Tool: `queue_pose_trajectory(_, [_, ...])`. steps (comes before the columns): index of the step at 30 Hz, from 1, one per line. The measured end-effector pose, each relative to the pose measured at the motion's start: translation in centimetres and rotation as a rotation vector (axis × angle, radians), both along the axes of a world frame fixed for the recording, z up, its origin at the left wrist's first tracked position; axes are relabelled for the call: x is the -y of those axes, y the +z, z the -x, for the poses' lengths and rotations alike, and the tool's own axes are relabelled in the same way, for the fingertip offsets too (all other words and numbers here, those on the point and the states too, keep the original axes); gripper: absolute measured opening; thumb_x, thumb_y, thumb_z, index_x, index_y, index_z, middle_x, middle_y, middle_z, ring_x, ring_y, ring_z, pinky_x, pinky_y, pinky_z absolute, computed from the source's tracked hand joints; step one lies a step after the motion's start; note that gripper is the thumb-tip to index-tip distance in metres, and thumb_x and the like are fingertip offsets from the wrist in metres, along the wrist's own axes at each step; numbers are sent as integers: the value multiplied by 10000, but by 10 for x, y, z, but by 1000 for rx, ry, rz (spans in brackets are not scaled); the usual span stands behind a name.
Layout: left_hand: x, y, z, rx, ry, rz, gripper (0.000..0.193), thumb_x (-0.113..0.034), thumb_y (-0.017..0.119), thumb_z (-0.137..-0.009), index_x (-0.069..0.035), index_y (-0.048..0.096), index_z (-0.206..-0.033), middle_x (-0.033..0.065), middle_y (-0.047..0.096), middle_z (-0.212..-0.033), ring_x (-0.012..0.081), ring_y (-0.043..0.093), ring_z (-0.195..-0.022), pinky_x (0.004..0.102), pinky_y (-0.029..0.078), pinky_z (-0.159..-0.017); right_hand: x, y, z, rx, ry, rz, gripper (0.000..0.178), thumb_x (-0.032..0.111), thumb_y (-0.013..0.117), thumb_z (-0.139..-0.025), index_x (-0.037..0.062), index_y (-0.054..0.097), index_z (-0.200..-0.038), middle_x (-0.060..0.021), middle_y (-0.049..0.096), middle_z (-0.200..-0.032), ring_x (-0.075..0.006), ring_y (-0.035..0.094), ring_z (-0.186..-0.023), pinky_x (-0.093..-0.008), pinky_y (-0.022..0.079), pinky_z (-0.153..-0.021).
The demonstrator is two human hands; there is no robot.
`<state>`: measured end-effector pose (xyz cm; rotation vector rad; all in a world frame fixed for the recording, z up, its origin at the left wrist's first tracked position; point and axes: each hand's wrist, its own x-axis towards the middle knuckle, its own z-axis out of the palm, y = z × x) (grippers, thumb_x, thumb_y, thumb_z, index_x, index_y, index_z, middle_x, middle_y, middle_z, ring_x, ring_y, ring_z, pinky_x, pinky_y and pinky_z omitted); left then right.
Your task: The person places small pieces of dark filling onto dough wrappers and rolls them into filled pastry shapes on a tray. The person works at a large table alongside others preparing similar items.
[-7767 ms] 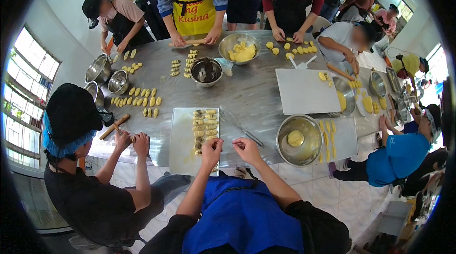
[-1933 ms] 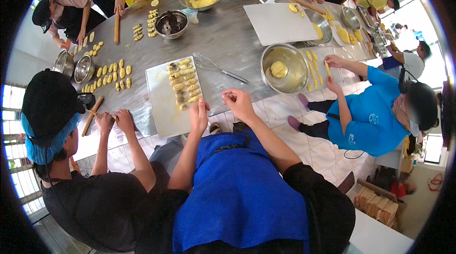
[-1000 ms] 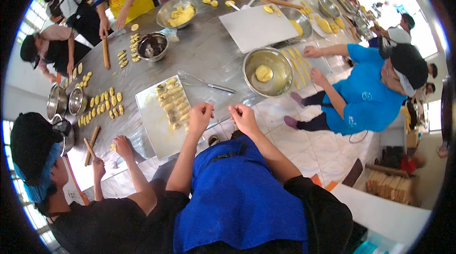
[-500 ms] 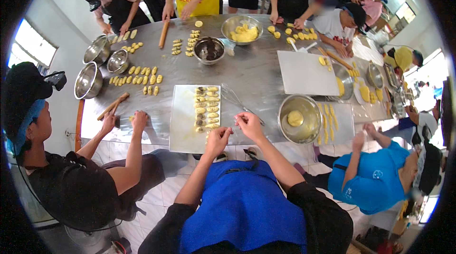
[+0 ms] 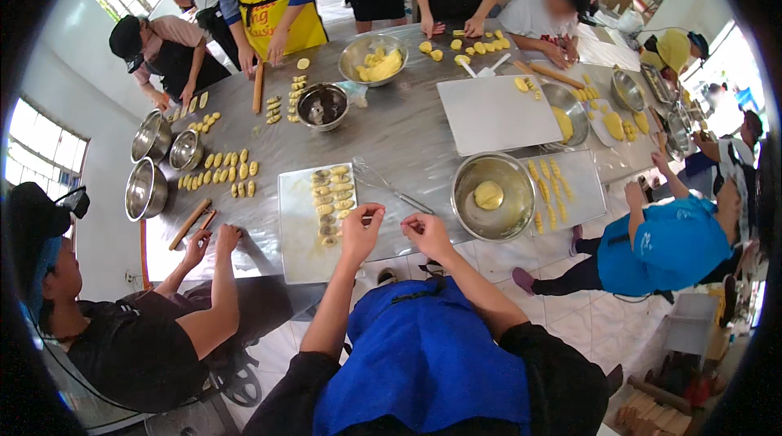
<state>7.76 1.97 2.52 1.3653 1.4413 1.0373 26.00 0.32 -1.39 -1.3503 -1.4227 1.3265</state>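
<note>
- Currently, both hands are hanging close together over the near edge of the table (image 5: 407,138), a narrow gap separating them.
- The left hand (image 5: 363,230) is angling far and slightly right, its thumb and fingertips pressing together; whether anything is sitting in that pinch, I cannot tell.
- The right hand (image 5: 426,235) is facing it, fingers curling left and thumb closing against them; again I cannot tell if they are holding something.
- The left forearm (image 5: 336,306) is rising steeply from the near side, while the right forearm (image 5: 481,285) is slanting far and left, so the two are converging.
- The tray (image 5: 298,236) is lying just left of the left hand, reaching past the table's near edge.
- On its right half, the dough pieces (image 5: 323,210) are lying in two columns running near to far, some showing dark filling.
- The whisk (image 5: 407,199) is lying beyond the hands, its handle pointing near and right.
- Right of the right hand, the bowl (image 5: 521,208) is holding a dough ball (image 5: 489,195).
- Farther right, dough strips (image 5: 544,190) are lying on a sheet (image 5: 582,179).
</note>
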Motion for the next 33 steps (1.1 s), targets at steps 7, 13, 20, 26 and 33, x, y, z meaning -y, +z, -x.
queue_pose_trajectory(7, [-2, -8, -24, 160, -104, 13, 191, -121, 557, -946, 36, 659, -984, 100, 691, -855, 127, 648, -782, 265, 513, -706, 17, 9, -30, 70, -116, 19, 117, 71, 638, -872, -21, 656, -942, -72, 670, -777, -105, 610, -669, -242, 493, -640])
queue_pose_trajectory(13, [4, -12, -18, 131, -226, 187, 436, -283, 400, -1029, 65, 658, -990, 146, 708, -888, 172, 672, -793, 315, 524, -745, 13, 22, -3, -52, -136, 63, 219, 187, 545, -966, -3, 651, -990, -79, 671, -825, -120, 638, -715, -249, 510, -667])
queue_pose_trajectory(20, [20, 4, 15, 160, -107, -20, 274, -170, 507, -970, 22, 660, -1092, 123, 710, -942, 178, 666, -878, 315, 518, -766, 1, 30, 49, -213, -128, -34, 248, 181, 548, -972, -36, 607, -1077, -98, 672, -935, -167, 675, -816, -266, 519, -694])
queue_pose_trajectory(26, [46, -13, 73, 143, 34, -8, 187, -75, 573, -909, 26, 662, -1038, 112, 707, -897, 151, 664, -789, 284, 525, -725, -1, 18, 84, -98, 18, -92, 188, 106, 582, -937, -34, 615, -1057, -92, 674, -915, -141, 663, -795, -250, 518, -700])
queue_pose_trajectory(33, [71, -30, 104, 213, 45, 36, 174, -48, 541, -922, 36, 648, -1030, 71, 679, -866, 120, 639, -783, 264, 524, -727, 12, 10, 92, -55, -56, -109, 162, 72, 593, -917, -43, 622, -1027, -98, 682, -875, -137, 663, -775, -239, 523, -698])
